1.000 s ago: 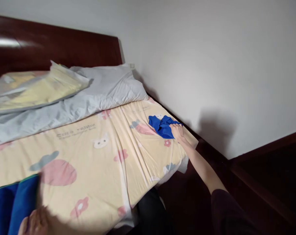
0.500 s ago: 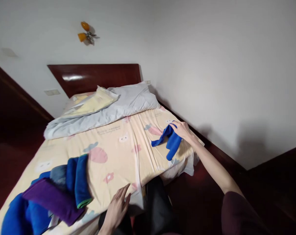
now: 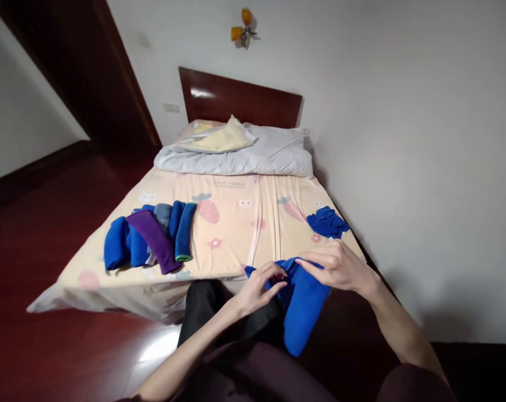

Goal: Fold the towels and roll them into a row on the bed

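Observation:
In the head view, a limp blue towel hangs over my lap at the bed's front edge. My right hand pinches its upper edge between thumb and fingers. My left hand is at the towel's left part, its fingers curved and the thumb apart from them. Part of the towel lies behind that hand. A second blue towel lies crumpled near the bed's right edge, beyond my right hand. Folded or rolled blue towels, a purple towel and a grey-blue one are grouped on the left.
The bed has a patterned cream sheet. A grey quilt and a pale yellow cloth lie by the dark wooden headboard. A white wall stands close on the right.
My right hand has brought the blue towel from the bed's right side back towards my lap. My left hand has come up to it. The view has shifted, showing more floor on the left.

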A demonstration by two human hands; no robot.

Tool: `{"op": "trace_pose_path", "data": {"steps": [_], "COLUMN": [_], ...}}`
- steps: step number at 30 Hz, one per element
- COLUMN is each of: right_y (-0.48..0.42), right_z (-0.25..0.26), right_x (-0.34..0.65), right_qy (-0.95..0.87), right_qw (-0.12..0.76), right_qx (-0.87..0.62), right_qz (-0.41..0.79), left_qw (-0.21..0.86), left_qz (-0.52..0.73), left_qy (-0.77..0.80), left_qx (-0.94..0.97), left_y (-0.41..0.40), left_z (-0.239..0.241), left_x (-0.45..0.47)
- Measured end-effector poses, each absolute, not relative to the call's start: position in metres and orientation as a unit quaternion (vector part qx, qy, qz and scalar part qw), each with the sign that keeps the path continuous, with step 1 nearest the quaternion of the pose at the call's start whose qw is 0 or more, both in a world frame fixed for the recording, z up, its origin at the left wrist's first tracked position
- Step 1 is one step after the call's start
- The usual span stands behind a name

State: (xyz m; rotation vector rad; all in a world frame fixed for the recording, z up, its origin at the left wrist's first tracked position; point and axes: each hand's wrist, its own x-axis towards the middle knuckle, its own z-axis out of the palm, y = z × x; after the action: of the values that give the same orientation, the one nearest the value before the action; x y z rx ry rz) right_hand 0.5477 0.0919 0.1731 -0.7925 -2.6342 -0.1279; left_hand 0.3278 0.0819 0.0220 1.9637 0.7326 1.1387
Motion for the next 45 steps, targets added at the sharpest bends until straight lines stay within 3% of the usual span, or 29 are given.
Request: {"op": "trace_pose_path", "data": {"steps": [11, 20, 25, 36, 45], "right_y": [0.083, 0.074, 0.054, 0.077, 0.111], "right_z": [0.172, 0.144, 0.132, 0.092, 0.057], "right_x": [0.526, 0.564, 0.581, 0.636, 0.681], "right_qy": [-0.950, -0.908, -0.903, -0.775, -0.763], "right_qw": [0.209, 0.190, 0.173, 0.076, 0.168], "right_qx": [-0.231, -0.364, -0.364, -0.537, -0.596], "right_qz": [0.034, 0.085, 0.147, 0.325, 0.184], "left_qw": [0.353, 0.353, 0.266, 0.005, -0.125], "left_qz": [0.452, 0.345, 0.347, 0.421, 0.407], "left_qy": [0.331, 0.516, 0.648, 0.726, 0.671], "left_qx": [0.749, 0.700, 0.624, 0.543, 0.607], "left_y": [0.074, 0.021, 0.010, 0.040, 0.060], "left_z": [-0.037, -0.137, -0.165, -0.094, -0.014], "left_x": [0.297, 0.205, 0.151, 0.059, 0.014]}}
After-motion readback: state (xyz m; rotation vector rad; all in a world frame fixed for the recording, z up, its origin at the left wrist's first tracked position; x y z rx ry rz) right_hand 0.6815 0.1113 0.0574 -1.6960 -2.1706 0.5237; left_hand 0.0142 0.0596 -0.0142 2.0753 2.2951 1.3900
